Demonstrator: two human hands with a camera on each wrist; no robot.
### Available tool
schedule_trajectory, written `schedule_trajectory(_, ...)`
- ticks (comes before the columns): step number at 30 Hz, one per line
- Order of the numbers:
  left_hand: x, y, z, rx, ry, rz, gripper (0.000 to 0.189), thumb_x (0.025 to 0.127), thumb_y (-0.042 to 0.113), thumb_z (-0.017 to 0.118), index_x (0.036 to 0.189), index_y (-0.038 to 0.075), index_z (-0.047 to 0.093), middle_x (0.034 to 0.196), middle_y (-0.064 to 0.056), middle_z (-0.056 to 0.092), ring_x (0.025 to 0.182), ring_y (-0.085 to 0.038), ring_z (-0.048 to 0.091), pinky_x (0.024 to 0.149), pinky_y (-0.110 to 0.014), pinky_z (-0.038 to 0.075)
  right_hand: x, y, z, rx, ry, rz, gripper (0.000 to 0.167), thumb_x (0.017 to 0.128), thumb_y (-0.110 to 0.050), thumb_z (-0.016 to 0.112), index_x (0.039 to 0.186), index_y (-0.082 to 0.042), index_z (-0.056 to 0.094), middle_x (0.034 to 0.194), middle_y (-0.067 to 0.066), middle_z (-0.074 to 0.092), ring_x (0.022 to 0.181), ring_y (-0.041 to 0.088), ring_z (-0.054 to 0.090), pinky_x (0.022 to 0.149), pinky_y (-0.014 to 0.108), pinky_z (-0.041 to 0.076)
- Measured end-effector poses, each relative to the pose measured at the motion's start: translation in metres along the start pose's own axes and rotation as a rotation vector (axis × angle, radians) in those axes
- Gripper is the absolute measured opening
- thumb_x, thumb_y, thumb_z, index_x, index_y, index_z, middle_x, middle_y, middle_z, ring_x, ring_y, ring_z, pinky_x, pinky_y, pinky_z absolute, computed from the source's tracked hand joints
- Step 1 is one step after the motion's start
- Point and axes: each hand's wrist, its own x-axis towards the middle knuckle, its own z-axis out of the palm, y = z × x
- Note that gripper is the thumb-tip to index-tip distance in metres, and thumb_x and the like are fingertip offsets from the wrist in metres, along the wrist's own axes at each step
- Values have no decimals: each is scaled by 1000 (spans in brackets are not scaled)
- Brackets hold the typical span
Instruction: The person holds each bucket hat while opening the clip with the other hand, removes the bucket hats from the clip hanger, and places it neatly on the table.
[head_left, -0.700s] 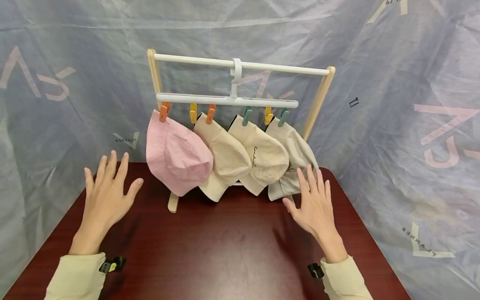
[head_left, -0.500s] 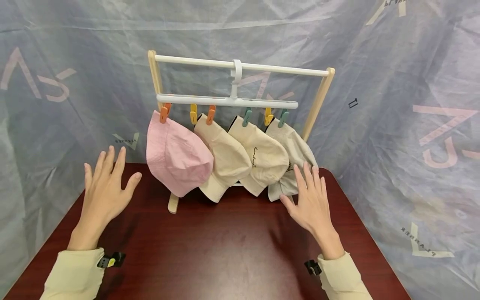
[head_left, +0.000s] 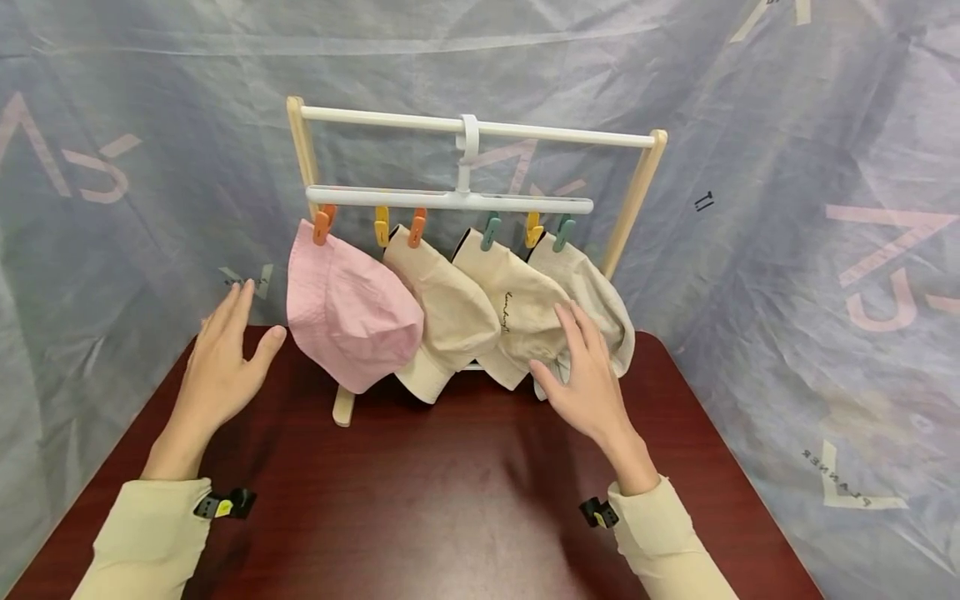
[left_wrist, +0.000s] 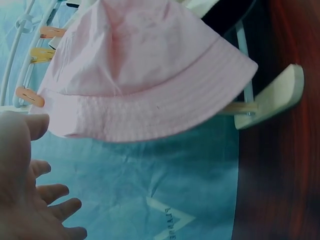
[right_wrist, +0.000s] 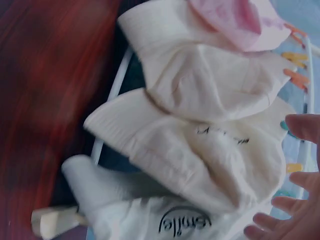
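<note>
In the head view, two cream sleeves (head_left: 150, 533) enter at the lower left and lower right of the frame, each with a black wrist device (head_left: 599, 512) at the cuff. The left hand (head_left: 217, 375) is raised at the left of the frame, fingers extended upward, thumb spread toward the centre; it holds nothing. The right hand (head_left: 588, 383) is right of centre, fingers extended and slightly bent, thumb spread, gripping nothing; contact with the headwear behind it cannot be determined.

The right wrist view shows black "smile" lettering (right_wrist: 184, 221) on the grey cap, which the right hand covers in the head view. The left wrist view shows stitched rows on the pink brim and a rounded wooden foot (left_wrist: 272, 97) below it.

Four items hang tilted in a row across the centre of the head view: a pink fabric bucket hat (head_left: 360, 308), creased at the crown; a plain cream fabric cap (head_left: 446, 308); a cream fabric cap with black script (head_left: 525, 296); and a pale grey fabric cap (head_left: 596, 283). Orange, yellow and green plastic clips (head_left: 491, 232) attach them to a white hanger bar (head_left: 525, 202), hooked on a wooden-sided rack (head_left: 636, 200). Grey printed sheeting (head_left: 480, 50) fills the background.
</note>
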Motion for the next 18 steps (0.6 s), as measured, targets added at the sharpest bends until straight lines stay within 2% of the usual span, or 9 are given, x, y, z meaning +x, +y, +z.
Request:
schedule_trajectory(4,7,4,3,-83,11,-29,76,111,45,52,172,19,14,174,-26,18,155,-57,20,117,-82,14,9,-12,6,150,32,-43,77,96,-26,78,163,-15,42,168,7,37,154,30,35,116,63,38)
schedule_trajectory(9,15,7,6,-146,23,-58,74,110,41,55,172,25,17,170,-27,28,149,-58,31,110,-83,25,22,-24,12,315,35,-98,71,96,-17,79,160,-17,48,156,8,51,138,34,54,110,55,47)
schedule_trajectory(13,21,6,10,-213,62,-71,71,110,37,57,171,23,23,167,-21,37,148,-50,40,113,-75,32,30,-35,14,440,-2,-58,67,98,-18,78,159,-19,49,151,8,56,132,36,60,109,50,52)
schedule_trajectory(18,24,4,14,-303,78,-120,69,110,37,58,170,25,26,167,-15,40,149,-43,42,120,-63,33,44,-45,20,568,-59,-24,63,100,-14,75,158,-13,49,150,18,56,132,41,60,112,48,51)
